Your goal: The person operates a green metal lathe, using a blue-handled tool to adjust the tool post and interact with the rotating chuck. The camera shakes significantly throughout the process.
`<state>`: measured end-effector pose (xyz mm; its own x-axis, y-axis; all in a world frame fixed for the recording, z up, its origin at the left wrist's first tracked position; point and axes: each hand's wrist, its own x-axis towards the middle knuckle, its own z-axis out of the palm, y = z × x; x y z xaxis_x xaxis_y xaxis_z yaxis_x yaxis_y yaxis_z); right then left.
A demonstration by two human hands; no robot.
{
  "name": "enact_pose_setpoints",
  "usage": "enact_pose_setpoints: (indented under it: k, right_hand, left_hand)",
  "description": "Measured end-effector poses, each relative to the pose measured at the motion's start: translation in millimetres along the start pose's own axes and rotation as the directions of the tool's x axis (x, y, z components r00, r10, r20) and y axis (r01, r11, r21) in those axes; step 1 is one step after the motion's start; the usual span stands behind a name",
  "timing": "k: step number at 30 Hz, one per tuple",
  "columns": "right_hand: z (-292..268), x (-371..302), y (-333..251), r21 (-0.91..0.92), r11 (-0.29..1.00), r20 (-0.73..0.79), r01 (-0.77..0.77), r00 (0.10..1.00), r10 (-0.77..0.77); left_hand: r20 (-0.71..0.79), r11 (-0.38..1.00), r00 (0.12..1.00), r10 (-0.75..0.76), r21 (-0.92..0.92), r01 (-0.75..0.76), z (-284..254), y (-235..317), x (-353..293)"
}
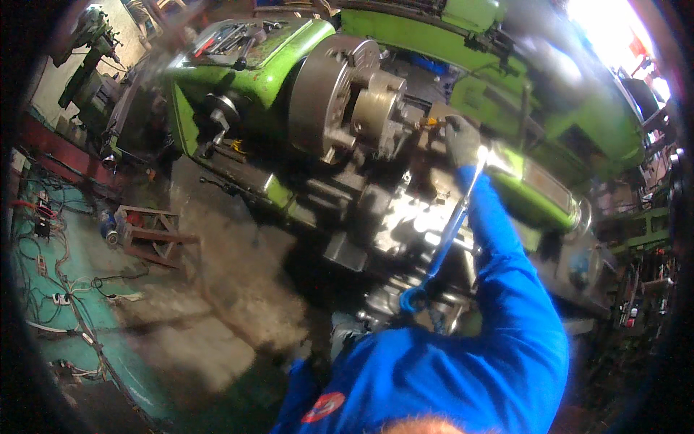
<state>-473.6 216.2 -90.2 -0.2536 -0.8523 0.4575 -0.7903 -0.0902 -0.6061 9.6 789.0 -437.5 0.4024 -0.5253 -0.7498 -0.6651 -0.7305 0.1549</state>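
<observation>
My right arm, in a blue sleeve, reaches up and forward over the green lathe (271, 69). A light grey glove covers my right hand (463, 139), and its fingers are curled on a small tool with a yellow-orange part (434, 121). That tool points left toward a round metal workpiece (374, 110) in the large lathe chuck (318, 94). The fingers hide the rest of the tool. Low down, my left hand (301, 351) hangs in shadow beside my body, apart from the machine. Its fingers are too dark and blurred to read.
A long rod with a blue round end (413, 298) slants up beside my right forearm. Below the workpiece sits the shiny lathe carriage (412, 217). Hand tools (231, 40) lie on the headstock. A rusty metal frame (153, 235) and loose cables (61, 271) are on the floor at left.
</observation>
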Motion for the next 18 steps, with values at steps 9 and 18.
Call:
enact_pose_setpoints:
  k: [9,18]
  right_hand:
    - [-10,-1,-12,0.023,1.000,0.042,-0.021,0.999,0.020]
    - [-4,-6,-2,0.057,0.998,0.127,-0.027,0.992,0.020]
  left_hand:
    - [0.000,1.000,1.000,0.003,-0.001,-0.003,-6,4,7]
    - [-0.008,1.000,1.000,0.018,0.014,-0.018,-16,8,9]
